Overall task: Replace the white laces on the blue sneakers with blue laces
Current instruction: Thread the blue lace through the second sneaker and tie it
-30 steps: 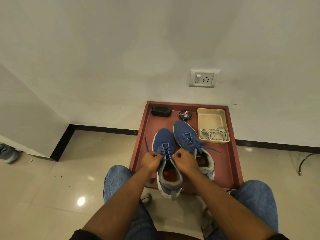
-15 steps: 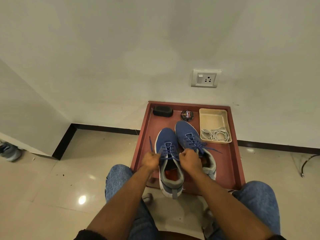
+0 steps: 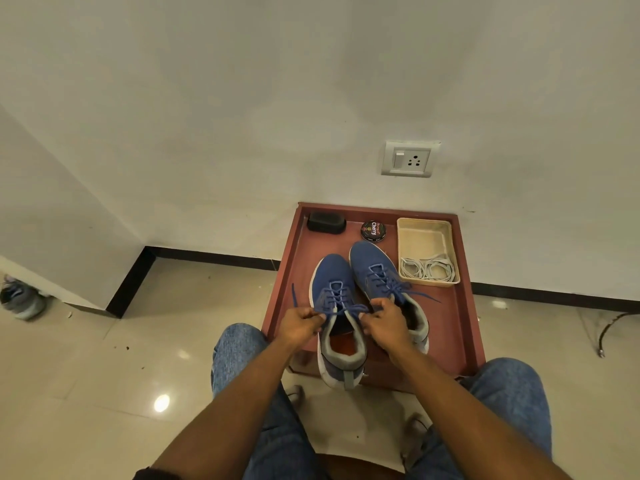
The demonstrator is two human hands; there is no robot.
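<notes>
- Two sneakers side by side on a red-brown counter (image 3: 460, 327) against the wall, toes toward the wall.
- Far left, on the floor: a grey shoe (image 3: 20, 301), partly hidden by a wall corner.
- Left hand (image 3: 299, 325): grip clenched on one end of the blue lace (image 3: 346, 309), pinched at the fingertips just left of the near sneaker; loose tail of that lace curving up beyond the hand.
- Near sneaker (image 3: 334, 313): blue upper, grey collar, orange insole, heel hanging past the counter's front edge; blue lace threaded through its eyelets, stretched across the tongue between both hands.
- Right hand (image 3: 384, 322): grip clenched on the other end of the same lace, between the two sneakers, resting against the far one's collar.
- Far sneaker (image 3: 375, 271): just right of the near one, touching or nearly so; laced in blue, ends trailing right onto the counter.
- Back of counter: black block (image 3: 326, 222) at the left corner, round tin (image 3: 373, 231) marked "Cherry" beside it.
- Back right: cream tray (image 3: 424, 237) holding the coiled white laces (image 3: 427, 269) at its near end.
- On the wall above the tray: switch and socket plate (image 3: 408, 159).
- Bottom: knees in blue jeans either side of the counter, forearms reaching forward.
</notes>
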